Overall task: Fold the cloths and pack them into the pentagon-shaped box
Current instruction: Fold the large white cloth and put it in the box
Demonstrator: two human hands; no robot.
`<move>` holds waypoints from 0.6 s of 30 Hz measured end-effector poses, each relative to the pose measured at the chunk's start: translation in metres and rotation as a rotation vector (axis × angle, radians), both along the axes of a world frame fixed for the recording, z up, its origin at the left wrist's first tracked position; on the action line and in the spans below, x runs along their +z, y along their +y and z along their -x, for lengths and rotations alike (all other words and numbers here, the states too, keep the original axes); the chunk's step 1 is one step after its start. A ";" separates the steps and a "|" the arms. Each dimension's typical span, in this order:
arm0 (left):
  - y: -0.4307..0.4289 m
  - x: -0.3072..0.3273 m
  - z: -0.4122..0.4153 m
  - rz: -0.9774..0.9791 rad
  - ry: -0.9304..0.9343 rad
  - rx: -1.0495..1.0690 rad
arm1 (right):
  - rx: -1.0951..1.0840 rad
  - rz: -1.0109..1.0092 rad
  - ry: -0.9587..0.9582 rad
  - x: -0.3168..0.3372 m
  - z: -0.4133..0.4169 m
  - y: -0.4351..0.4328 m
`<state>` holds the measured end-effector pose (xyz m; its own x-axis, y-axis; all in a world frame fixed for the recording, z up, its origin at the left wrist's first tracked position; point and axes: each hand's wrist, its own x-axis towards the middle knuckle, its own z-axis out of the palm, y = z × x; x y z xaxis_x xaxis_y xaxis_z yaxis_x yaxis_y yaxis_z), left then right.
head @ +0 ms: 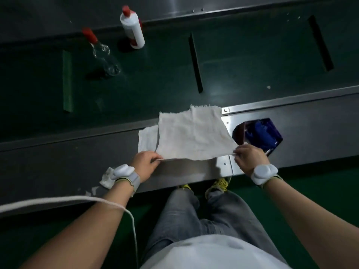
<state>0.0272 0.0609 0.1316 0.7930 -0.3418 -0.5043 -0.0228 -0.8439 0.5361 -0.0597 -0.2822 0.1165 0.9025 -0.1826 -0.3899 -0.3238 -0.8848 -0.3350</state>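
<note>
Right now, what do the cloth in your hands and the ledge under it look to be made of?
The cloth looks like thin woven cotton, off-white and matte: frayed far edge, soft creases, limp where the left hand and right hand pinch it. The ledge looks like brushed stainless steel: grey, dull sheen, screwed seams.

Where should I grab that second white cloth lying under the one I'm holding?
Judging by its pose, take the lower cloth at its bare left edge, coming in from the left. Only that strip shows; the rest lies under the held cloth, whose near corners the left hand and right hand pinch.
</note>
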 end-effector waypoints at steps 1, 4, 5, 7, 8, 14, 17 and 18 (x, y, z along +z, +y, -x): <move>0.001 -0.010 0.011 -0.044 0.051 -0.007 | 0.041 0.008 0.090 -0.010 0.011 0.002; 0.004 -0.034 0.042 -0.159 0.236 -0.083 | 0.162 0.031 0.273 -0.034 0.042 0.004; 0.004 -0.039 0.048 -0.181 0.280 -0.100 | 0.189 0.027 0.317 -0.039 0.048 0.003; 0.004 -0.044 0.054 -0.205 0.315 -0.099 | 0.205 0.006 0.362 -0.044 0.054 0.001; 0.002 -0.048 0.055 -0.210 0.313 -0.085 | 0.198 -0.010 0.364 -0.049 0.054 0.000; -0.018 -0.076 0.016 -0.160 0.005 0.036 | 0.100 0.062 0.093 -0.073 0.018 -0.004; -0.032 -0.104 -0.014 -0.150 -0.165 0.093 | 0.042 0.113 -0.022 -0.092 -0.019 -0.003; -0.035 -0.113 -0.022 -0.151 -0.198 0.107 | 0.023 0.129 -0.036 -0.099 -0.031 -0.002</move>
